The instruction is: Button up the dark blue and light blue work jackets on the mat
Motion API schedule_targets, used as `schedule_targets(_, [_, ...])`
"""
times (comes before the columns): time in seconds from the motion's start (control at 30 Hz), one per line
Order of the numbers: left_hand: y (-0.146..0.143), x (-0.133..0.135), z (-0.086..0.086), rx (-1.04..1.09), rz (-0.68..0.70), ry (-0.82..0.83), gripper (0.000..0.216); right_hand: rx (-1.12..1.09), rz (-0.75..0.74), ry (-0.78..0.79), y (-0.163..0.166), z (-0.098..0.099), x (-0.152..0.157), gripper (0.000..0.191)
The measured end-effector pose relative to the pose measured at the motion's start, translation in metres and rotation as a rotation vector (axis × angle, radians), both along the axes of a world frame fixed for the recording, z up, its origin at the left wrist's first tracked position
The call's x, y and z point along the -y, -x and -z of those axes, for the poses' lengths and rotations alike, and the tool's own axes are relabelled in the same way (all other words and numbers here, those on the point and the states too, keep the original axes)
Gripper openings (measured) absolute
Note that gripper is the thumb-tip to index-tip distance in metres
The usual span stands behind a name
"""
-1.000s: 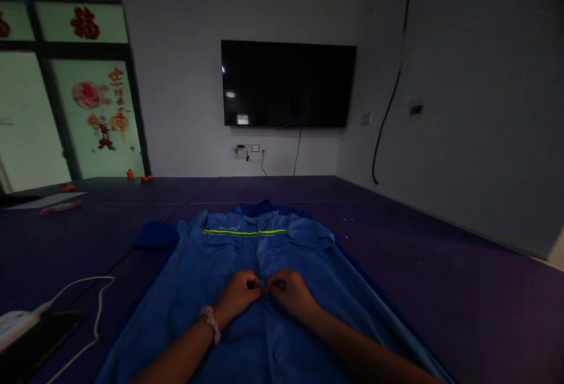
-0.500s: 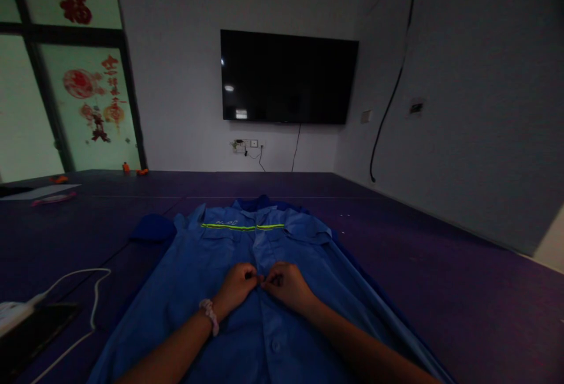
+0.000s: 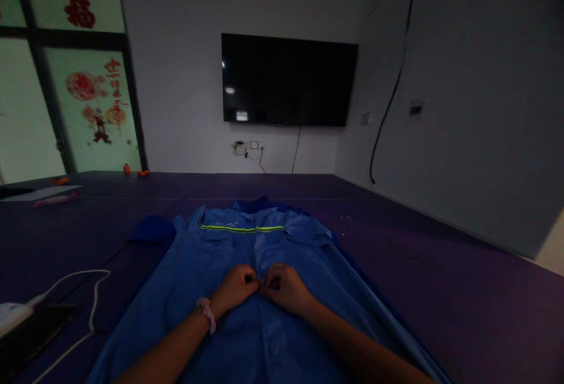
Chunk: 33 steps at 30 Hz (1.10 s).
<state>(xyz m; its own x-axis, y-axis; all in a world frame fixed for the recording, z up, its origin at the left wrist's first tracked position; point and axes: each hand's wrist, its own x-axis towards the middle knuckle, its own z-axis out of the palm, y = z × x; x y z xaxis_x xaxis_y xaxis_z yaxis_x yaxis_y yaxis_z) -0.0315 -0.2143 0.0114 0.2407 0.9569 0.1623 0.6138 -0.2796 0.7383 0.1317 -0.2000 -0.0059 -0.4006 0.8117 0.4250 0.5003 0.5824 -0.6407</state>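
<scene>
A blue work shirt (image 3: 194, 325) with a yellow-green stripe across the chest lies spread out before me, collar at the far end. At the middle of its front placket, my left hand (image 3: 238, 284) pinches the fabric edge, a pink scrunchie (image 3: 206, 315) around its wrist. Just to the right, my right hand (image 3: 286, 290) is closed in a pinch on the same placket, its fingertips meeting those of the left. What exactly lies between the fingertips is hidden. Nearer to me, a button (image 3: 274, 349) shows on the placket.
On the purple surface (image 3: 396, 243), a dark blue piece of cloth, perhaps a cap (image 3: 153, 229), lies left of the shirt. A phone (image 3: 35, 331) and a white cable (image 3: 94, 307) are at the near left. A television (image 3: 288, 81) hangs on the far wall.
Both hands stay at the same spot on the placket, with only slight finger movement. The view has shifted a little.
</scene>
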Motion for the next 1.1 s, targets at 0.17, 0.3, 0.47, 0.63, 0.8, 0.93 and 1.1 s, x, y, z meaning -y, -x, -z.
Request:
schedule_targets(0.17, [0.0022,0.0017,-0.0028,-0.056,0.035,-0.003,0.013,-0.038,-0.033,-0.002,0.0012,-0.0001,0.0016,0.01])
schedule_targets(0.3, [0.0004,0.0024,-0.0033,-0.094,0.014,-0.03,0.014,-0.056,-0.043,0.011,0.0011,-0.0008,0.0033,0.009])
schedule_targets(0.47, [-0.0015,0.0019,-0.0034,-0.119,-0.014,-0.044,0.017,-0.017,-0.05,0.004,0.0005,-0.0026,0.0044,0.007])
schedule_targets(0.63, [-0.0011,0.0001,-0.0024,-0.132,-0.015,-0.037,0.017,0.004,-0.042,-0.001,0.001,-0.003,0.0044,0.007])
schedule_targets(0.8, [-0.0014,-0.0001,-0.002,-0.103,-0.017,-0.025,0.018,-0.029,-0.025,0.02,0.0021,-0.0029,0.006,0.006])
schedule_targets(0.93, [-0.002,0.0002,-0.0021,-0.045,-0.026,-0.014,0.02,-0.058,0.0,0.036,0.0031,-0.0054,0.0077,0.01])
schedule_targets(1.1, [-0.0016,-0.0002,-0.0011,0.068,-0.028,0.028,0.022,-0.071,0.051,0.059,0.0034,-0.0057,0.0079,0.009])
